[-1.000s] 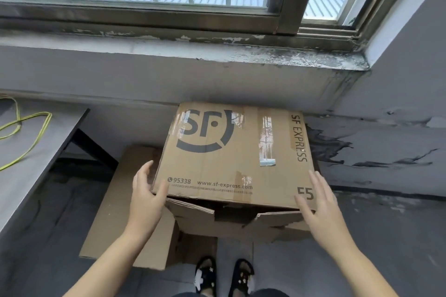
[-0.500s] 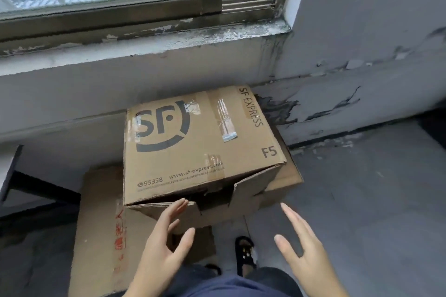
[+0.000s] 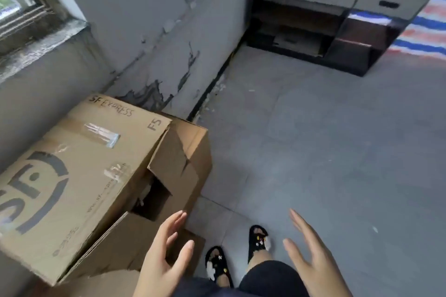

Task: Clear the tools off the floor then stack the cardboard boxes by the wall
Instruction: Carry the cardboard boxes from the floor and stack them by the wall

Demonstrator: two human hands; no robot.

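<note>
Head view: both hands, left (image 3: 166, 258) and right (image 3: 313, 255), spread wide, empty. Risked SF Express box (image 3: 79, 176) sliding off lower box (image 3: 190, 152), flaps loose.

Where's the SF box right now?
In the head view the SF box sits at lower left, on another cardboard box against the wall under the window sill. Both hands are off it, left hand nearest.

head view looks steeply down, close over a somewhat blurred floor (image 3: 313, 152).
</note>
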